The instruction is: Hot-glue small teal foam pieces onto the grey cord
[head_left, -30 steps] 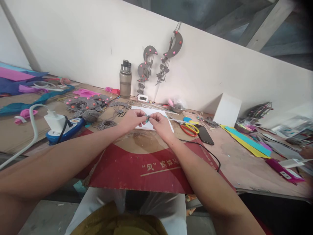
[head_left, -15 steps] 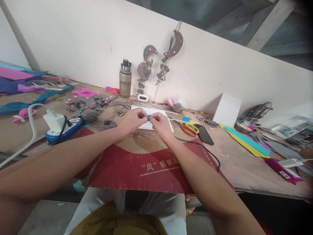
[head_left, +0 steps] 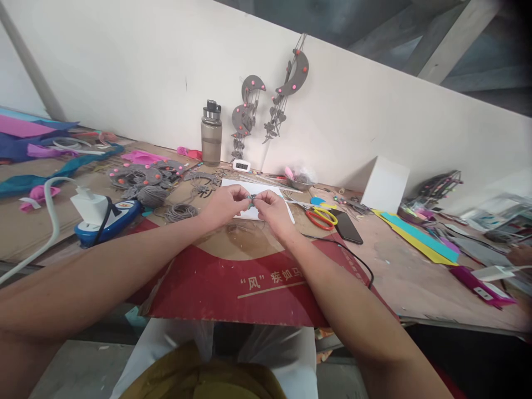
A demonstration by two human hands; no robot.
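Just in front of the white sheet (head_left: 266, 191), the left hand (head_left: 224, 203) and right hand (head_left: 272, 208) stay fingertip to fingertip, both pinching a small grey-and-teal piece (head_left: 250, 198). Since a second ago they have barely shifted; the scissors (head_left: 321, 214) lie right of the sheet, untouched

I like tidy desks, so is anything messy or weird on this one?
Mostly clutter. Grey cord coils and paper scraps lie scattered, and open scissors rest by a phone. Both hands, left and right, pinch a small grey piece. Nothing looks spilled or broken.
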